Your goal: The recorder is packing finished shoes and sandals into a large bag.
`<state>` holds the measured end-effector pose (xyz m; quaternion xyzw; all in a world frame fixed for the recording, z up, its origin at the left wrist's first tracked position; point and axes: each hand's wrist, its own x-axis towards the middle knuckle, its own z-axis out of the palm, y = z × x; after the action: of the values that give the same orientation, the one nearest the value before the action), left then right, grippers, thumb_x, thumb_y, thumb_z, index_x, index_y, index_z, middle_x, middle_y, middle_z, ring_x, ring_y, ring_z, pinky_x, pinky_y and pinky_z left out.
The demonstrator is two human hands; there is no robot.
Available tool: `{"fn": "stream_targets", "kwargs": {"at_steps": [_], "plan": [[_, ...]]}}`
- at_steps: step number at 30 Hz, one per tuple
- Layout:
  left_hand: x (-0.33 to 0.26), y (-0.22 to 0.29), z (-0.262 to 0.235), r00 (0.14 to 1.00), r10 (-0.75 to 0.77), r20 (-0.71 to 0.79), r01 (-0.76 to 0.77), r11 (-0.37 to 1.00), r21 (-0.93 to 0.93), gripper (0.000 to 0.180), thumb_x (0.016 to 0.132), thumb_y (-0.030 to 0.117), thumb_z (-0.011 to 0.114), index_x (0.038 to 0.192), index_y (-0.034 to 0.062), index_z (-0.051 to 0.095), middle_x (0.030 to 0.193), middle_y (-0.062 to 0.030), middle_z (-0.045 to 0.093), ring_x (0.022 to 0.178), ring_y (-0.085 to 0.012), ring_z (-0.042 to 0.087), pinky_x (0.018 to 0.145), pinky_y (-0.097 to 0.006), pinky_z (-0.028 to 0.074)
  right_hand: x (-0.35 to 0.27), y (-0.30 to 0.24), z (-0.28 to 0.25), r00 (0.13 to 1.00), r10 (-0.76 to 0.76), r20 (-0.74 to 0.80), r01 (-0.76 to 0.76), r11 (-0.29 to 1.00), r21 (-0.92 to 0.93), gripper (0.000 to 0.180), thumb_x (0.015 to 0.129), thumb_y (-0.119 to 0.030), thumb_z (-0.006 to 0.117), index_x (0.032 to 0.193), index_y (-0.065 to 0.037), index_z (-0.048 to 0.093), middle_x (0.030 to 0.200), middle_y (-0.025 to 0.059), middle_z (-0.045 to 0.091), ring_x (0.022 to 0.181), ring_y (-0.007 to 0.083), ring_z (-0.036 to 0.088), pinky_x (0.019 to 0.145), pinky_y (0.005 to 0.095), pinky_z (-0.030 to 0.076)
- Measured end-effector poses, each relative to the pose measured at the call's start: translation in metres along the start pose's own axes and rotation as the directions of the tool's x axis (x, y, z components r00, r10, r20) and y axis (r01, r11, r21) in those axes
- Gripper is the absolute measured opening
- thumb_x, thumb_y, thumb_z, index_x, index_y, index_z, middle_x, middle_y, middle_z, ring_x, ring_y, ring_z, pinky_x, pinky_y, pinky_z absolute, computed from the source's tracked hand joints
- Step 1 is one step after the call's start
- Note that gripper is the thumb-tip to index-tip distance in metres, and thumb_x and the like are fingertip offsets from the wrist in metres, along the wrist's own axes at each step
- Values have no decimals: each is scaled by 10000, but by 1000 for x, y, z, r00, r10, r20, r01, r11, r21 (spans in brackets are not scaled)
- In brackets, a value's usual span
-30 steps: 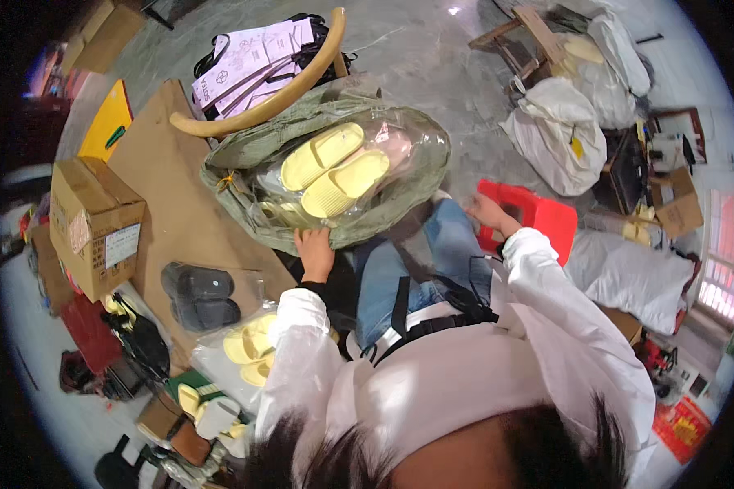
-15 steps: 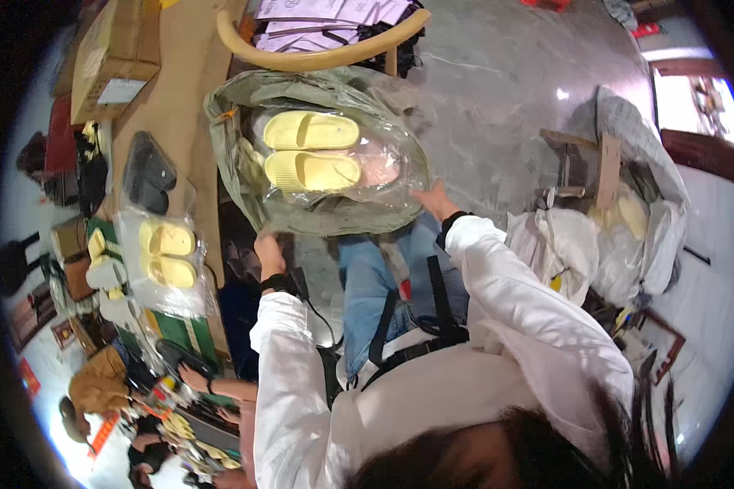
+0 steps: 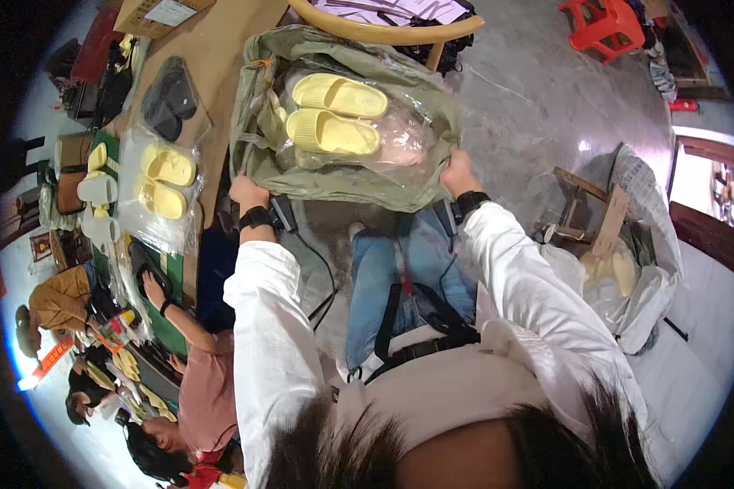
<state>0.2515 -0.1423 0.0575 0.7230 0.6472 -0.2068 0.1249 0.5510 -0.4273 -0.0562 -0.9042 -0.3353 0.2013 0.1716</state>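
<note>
A green woven sack (image 3: 351, 189) stands in front of me, its mouth facing up. Inside lie a pair of yellow slippers (image 3: 311, 130) in clear plastic wrapping, with something pinkish (image 3: 400, 145) under the film to their right. My left hand (image 3: 249, 196) is closed on the near left edge of the sack's mouth. At the near right corner, my right hand (image 3: 458, 174) grips the same edge. The near rim is drawn fairly straight between both hands. What lies deeper in the sack is hidden.
On the left table (image 3: 228, 90) are dark grey slippers (image 3: 170, 98) and bagged yellow slippers (image 3: 168, 165). A curved wooden chair back (image 3: 383, 31) stands beyond the sack. A red stool (image 3: 603, 31) is far right; a white sack (image 3: 656, 269) nearer. A co-worker in pink (image 3: 204, 375) sits left.
My hands have moved farther apart, pulling the near rim straighter, and the slippers sit at more of a tilt. The whole view has shifted, bringing the red stool and the co-worker into fuller sight.
</note>
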Motion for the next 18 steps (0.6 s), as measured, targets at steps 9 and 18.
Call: {"fn": "stream_targets", "kwargs": {"at_steps": [9, 18], "plan": [[-41, -30, 22, 905, -151, 398, 418, 491, -764, 397, 810, 239, 529, 1030, -91, 509, 1010, -159, 556, 869, -237, 520, 732, -342, 413, 15, -32, -63, 753, 198, 628, -648, 51, 760, 380, 879, -293, 446, 1150, -28, 453, 1114, 105, 508, 944, 245, 515, 771, 378, 454], [-98, -27, -27, 955, 224, 193, 269, -393, -879, 340, 890, 254, 421, 1114, 2, 469, 1064, -106, 546, 952, -255, 542, 818, -367, 437, 51, -42, -214, 918, -115, 379, -395, -347, 851, 415, 862, -309, 487, 1134, 3, 460, 1080, 106, 531, 973, 221, 509, 841, 364, 426]]}}
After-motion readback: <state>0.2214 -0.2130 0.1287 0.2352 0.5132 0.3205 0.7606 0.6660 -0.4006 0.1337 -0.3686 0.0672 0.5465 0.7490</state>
